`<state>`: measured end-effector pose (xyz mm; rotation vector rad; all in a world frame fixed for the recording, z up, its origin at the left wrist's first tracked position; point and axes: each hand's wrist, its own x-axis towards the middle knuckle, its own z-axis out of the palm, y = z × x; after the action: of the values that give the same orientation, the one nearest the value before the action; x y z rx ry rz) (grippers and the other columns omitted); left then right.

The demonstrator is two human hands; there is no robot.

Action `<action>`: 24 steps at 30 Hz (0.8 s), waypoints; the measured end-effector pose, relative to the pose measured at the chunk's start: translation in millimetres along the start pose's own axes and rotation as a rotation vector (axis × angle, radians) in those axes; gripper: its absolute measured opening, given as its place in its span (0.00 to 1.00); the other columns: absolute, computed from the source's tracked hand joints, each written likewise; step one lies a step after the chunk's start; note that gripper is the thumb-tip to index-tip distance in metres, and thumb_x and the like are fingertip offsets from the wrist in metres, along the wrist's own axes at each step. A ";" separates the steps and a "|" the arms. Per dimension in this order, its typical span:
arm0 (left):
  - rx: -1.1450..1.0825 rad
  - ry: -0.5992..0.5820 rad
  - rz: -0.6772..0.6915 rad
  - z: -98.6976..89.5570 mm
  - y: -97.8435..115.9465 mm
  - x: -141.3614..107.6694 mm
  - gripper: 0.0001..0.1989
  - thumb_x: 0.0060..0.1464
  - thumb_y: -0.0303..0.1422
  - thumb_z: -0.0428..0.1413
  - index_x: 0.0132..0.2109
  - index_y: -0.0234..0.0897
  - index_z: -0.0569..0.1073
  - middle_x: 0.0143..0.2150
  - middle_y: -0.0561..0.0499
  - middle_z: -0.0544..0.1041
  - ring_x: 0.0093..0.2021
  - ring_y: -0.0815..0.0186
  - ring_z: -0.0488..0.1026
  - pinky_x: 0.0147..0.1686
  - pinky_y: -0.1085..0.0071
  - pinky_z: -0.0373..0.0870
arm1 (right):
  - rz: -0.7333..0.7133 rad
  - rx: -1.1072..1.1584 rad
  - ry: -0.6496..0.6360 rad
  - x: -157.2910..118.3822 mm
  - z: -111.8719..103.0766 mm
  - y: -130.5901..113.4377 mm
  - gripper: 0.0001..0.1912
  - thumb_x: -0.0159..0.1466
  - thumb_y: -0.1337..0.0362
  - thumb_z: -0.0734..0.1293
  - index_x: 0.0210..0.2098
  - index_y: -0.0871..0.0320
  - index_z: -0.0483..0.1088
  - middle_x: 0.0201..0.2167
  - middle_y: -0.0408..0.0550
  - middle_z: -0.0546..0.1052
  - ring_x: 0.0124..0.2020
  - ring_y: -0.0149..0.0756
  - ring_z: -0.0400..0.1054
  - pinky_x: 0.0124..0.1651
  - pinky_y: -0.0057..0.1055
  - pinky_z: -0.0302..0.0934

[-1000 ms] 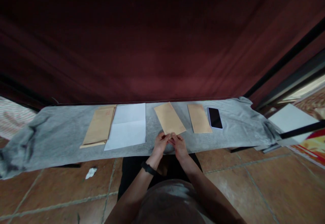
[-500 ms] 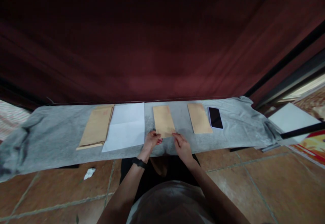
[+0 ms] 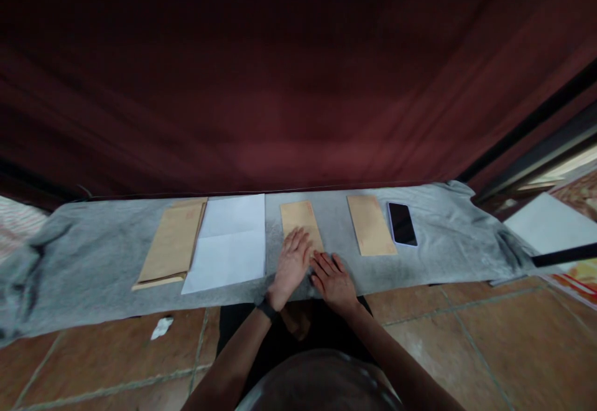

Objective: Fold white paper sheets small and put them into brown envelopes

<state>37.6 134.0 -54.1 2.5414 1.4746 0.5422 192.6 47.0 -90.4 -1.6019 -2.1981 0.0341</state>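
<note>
A brown paper envelope [image 3: 301, 213] lies in front of me on the grey cloth. My left hand [image 3: 292, 262] rests flat over its near left part, fingers stretched out. Beside it, my right hand [image 3: 333, 279] has its fingers spread, their tips at the envelope's near right corner. Both hands cover the near end of the envelope. Another brown envelope [image 3: 370, 224] lies apart to the right, with a dark-screened phone [image 3: 402, 224] next to it. On the left are white paper sheets [image 3: 231, 243] with a crease across them, and a stack of brown envelopes [image 3: 172, 240].
The grey cloth [image 3: 97, 255] covers a long narrow bench or table. Behind it hangs a dark red curtain [image 3: 280, 119]. A white board [image 3: 553, 224] and a black bar [image 3: 566, 254] stand at the right. A crumpled tissue [image 3: 161, 327] lies on the tiled floor.
Both hands held the envelope's near edge by the fingers. Now the left hand has moved forward and lies flat on it, and the right hand's fingers have spread at its corner.
</note>
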 end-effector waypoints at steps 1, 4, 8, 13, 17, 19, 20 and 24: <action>0.022 -0.021 0.055 7.9 -2.8 7.3 0.23 0.70 0.36 0.42 0.66 0.35 0.66 0.70 0.42 0.66 0.71 0.56 0.59 0.69 0.55 0.58 | 0.005 0.003 0.010 0.3 0.7 -0.6 0.22 0.73 0.58 0.61 0.64 0.54 0.67 0.67 0.48 0.67 0.67 0.43 0.62 0.72 0.48 0.47; 0.075 -0.083 0.114 28.0 -15.3 29.1 0.25 0.70 0.38 0.40 0.70 0.37 0.61 0.73 0.45 0.61 0.74 0.57 0.53 0.71 0.52 0.51 | 0.009 0.026 0.045 1.1 1.5 -2.0 0.22 0.73 0.59 0.62 0.64 0.54 0.67 0.66 0.49 0.68 0.66 0.43 0.62 0.73 0.49 0.46; 0.105 -0.107 0.115 38.7 -31.6 58.4 0.28 0.70 0.39 0.38 0.72 0.38 0.56 0.74 0.46 0.58 0.75 0.58 0.49 0.72 0.53 0.47 | 0.014 0.052 0.046 1.8 0.8 -2.6 0.24 0.73 0.58 0.62 0.67 0.53 0.64 0.67 0.48 0.67 0.67 0.43 0.61 0.72 0.48 0.46; 0.138 -0.150 0.068 41.5 -42.0 96.0 0.29 0.70 0.41 0.37 0.73 0.36 0.55 0.74 0.46 0.57 0.75 0.57 0.49 0.72 0.53 0.46 | 0.024 0.049 0.035 3.0 -0.8 -3.5 0.25 0.73 0.58 0.62 0.68 0.52 0.62 0.67 0.48 0.67 0.67 0.42 0.61 0.73 0.48 0.45; 0.155 -0.159 0.068 44.2 -47.3 118.0 0.29 0.70 0.40 0.38 0.74 0.38 0.54 0.75 0.47 0.56 0.75 0.56 0.48 0.72 0.51 0.46 | 0.016 0.018 0.019 3.8 -3.6 -4.9 0.25 0.73 0.60 0.61 0.69 0.52 0.60 0.69 0.48 0.65 0.68 0.42 0.60 0.72 0.48 0.46; 0.155 -0.167 0.069 44.8 -49.3 124.7 0.29 0.70 0.40 0.38 0.73 0.39 0.55 0.74 0.47 0.57 0.75 0.56 0.48 0.72 0.50 0.45 | 0.013 0.007 0.018 4.1 -4.7 -5.3 0.26 0.73 0.61 0.61 0.69 0.52 0.60 0.69 0.48 0.65 0.67 0.42 0.61 0.72 0.48 0.46; 0.154 -0.171 0.069 44.7 -50.1 126.8 0.29 0.70 0.40 0.37 0.73 0.39 0.56 0.74 0.47 0.57 0.75 0.55 0.48 0.72 0.50 0.45 | 0.012 0.003 0.021 4.2 -4.9 -5.4 0.26 0.73 0.61 0.61 0.69 0.52 0.60 0.69 0.48 0.65 0.67 0.42 0.61 0.71 0.48 0.47; 0.151 -0.185 0.092 43.3 -51.3 125.9 0.28 0.70 0.40 0.36 0.73 0.39 0.57 0.74 0.49 0.57 0.75 0.55 0.48 0.72 0.49 0.43 | 0.008 -0.006 0.026 4.2 -4.5 -4.7 0.26 0.72 0.61 0.62 0.69 0.51 0.60 0.68 0.48 0.66 0.67 0.41 0.61 0.71 0.47 0.47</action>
<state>69.5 270.5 -80.8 2.6996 1.3888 0.2067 188.9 48.3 -83.8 -1.6055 -2.1741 0.0093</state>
